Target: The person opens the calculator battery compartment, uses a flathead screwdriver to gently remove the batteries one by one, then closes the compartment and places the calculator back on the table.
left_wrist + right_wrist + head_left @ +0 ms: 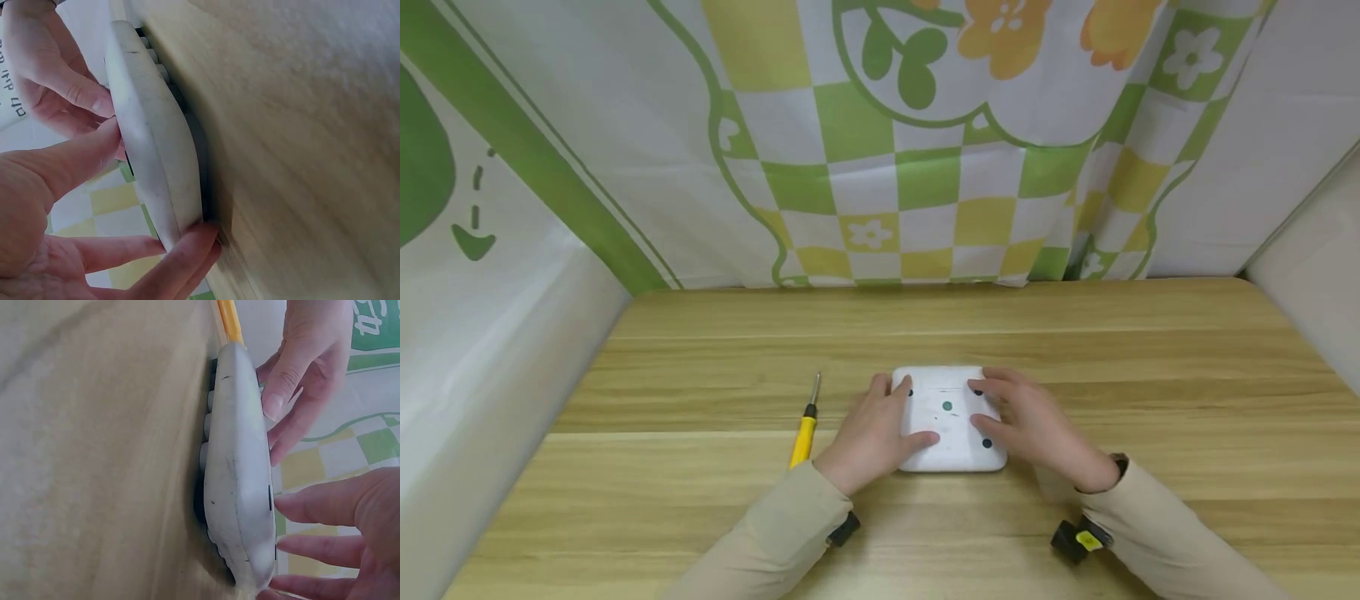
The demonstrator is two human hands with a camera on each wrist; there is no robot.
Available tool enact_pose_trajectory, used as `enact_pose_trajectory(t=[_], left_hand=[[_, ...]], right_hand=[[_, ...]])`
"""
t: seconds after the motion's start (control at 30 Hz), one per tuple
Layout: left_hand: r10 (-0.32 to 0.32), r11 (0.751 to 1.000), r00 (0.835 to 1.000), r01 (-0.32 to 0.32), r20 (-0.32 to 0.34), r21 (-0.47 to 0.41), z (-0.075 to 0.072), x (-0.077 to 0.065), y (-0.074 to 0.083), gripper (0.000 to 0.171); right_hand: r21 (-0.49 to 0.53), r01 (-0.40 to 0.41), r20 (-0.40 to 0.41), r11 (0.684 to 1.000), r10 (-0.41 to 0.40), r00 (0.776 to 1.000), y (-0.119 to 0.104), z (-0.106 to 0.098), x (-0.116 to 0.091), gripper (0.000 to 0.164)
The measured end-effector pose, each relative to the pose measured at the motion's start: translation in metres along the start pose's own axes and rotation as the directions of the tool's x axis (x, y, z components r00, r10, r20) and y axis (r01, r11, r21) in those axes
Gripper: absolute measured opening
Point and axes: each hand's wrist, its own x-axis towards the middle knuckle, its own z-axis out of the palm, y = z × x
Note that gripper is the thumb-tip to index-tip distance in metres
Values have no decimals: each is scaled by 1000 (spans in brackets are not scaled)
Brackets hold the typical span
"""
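Note:
A white, calculator-like device lies with its back up on the table. Dark round feet mark its corners, and a green dot sits near the middle. Grey buttons show along its underside in both wrist views. My left hand holds the left side, thumb on the back and fingertips curled at the far edge. On the right, my right hand rests its thumb and fairly straight fingers on the back and far edge. The device's button face is mostly hidden against the table.
A screwdriver with a yellow and black handle lies left of the device, beside my left wrist. The wooden table ends at a green-and-yellow checked curtain at the back. White sheeting hangs along the left side.

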Motion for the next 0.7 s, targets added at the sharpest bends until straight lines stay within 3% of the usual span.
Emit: enact_pose_trajectory(t=[0.2, 0.43, 0.7], left_hand=[[26, 999, 1000, -26, 0, 31, 0, 1, -1, 79], [40, 999, 999, -39, -5, 30, 0, 0, -1, 79], [35, 999, 999, -35, -3, 26, 0, 0, -2, 78]], right_hand=[[-50, 60, -2, 997, -60, 998, -3, 5, 8, 36], [-34, 106, -2, 994, -106, 994, -1, 9, 17, 34], [-45, 134, 58, 990, -132, 990, 2, 9, 30, 33]])
